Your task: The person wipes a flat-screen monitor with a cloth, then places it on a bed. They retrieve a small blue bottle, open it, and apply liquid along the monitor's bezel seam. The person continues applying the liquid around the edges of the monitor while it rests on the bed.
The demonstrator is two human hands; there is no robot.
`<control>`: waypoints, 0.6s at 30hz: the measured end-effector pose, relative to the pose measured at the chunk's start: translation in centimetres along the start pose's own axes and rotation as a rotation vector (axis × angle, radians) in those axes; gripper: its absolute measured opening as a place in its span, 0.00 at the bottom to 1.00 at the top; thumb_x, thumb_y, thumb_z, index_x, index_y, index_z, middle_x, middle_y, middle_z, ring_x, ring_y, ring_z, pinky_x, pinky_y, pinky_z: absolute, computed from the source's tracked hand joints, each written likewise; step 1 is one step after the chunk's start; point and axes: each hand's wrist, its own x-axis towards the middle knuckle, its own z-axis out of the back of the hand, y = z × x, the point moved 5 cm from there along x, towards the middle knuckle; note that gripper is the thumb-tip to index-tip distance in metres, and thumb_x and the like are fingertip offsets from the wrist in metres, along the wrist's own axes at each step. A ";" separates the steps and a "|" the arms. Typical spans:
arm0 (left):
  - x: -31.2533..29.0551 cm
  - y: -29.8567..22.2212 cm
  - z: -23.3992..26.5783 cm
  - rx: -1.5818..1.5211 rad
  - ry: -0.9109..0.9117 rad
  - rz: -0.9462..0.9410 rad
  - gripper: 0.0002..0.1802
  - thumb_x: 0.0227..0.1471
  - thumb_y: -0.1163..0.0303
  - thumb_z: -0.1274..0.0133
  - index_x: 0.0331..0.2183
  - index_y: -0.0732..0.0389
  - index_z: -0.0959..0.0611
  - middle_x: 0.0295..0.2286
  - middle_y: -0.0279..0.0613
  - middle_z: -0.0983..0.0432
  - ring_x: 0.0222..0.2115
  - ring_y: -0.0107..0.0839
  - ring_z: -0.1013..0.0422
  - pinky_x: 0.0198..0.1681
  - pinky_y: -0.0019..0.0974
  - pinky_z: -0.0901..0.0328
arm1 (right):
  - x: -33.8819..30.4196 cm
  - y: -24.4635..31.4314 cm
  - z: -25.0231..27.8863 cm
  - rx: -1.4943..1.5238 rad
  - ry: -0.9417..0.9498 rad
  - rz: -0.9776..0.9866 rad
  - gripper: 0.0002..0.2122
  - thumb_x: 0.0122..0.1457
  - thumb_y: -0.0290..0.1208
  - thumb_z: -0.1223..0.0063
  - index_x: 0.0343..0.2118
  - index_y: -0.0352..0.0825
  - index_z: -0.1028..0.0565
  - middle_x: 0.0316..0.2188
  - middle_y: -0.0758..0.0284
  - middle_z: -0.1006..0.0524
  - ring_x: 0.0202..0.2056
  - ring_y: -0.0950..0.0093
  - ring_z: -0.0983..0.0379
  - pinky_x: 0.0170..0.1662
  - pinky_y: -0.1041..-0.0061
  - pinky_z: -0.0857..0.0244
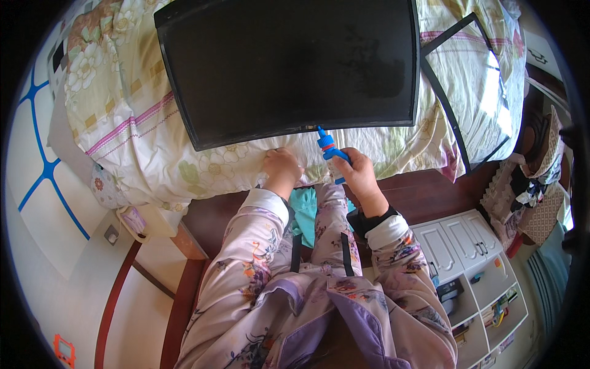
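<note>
A large black flat screen [289, 67] lies on the bed in front of me, its long lower edge toward me. My right hand [359, 173] grips a small blue squeeze bottle [332, 151] with a red ring and a narrow blue nozzle. The nozzle tip meets the screen's lower edge, near a small light-coloured spot on the frame. Just left of the bottle, my left hand [282, 165] rests on the floral bed cover [221, 166] below the screen. Its fingers are curled, and whatever they may hold is hidden.
To the right lies a clear sheet with a black border [455, 111], partly on the bed. A white cabinet [458, 237] with open shelves stands at the lower right, near fabric-covered baskets [541, 203]. A purple pack [133, 220] sits at the left; turquoise cloth [303, 212] shows between my arms.
</note>
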 end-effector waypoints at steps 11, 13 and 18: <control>-0.4 -0.1 0.4 -0.019 0.031 0.086 0.47 0.38 0.45 0.39 0.50 0.69 0.35 0.48 0.53 0.35 0.50 0.42 0.37 0.51 0.40 0.39 | -0.3 -0.3 0.9 -0.019 -0.008 -0.026 0.13 0.54 0.32 0.47 0.37 0.26 0.27 0.25 0.65 0.25 0.27 0.79 0.30 0.32 0.79 0.35; -0.1 -0.1 0.1 -0.007 0.019 0.097 0.46 0.39 0.44 0.40 0.50 0.69 0.34 0.48 0.51 0.34 0.50 0.41 0.37 0.50 0.39 0.38 | -0.4 -0.4 1.2 0.003 -0.003 -0.052 0.13 0.54 0.32 0.47 0.38 0.26 0.27 0.27 0.66 0.25 0.28 0.79 0.30 0.33 0.80 0.35; 0.9 -0.2 -0.8 0.102 0.000 0.031 0.44 0.40 0.43 0.42 0.48 0.70 0.31 0.47 0.45 0.31 0.49 0.39 0.36 0.49 0.35 0.38 | -0.4 -0.7 1.8 0.061 0.001 -0.082 0.13 0.54 0.32 0.47 0.38 0.26 0.27 0.27 0.67 0.26 0.29 0.80 0.30 0.34 0.81 0.35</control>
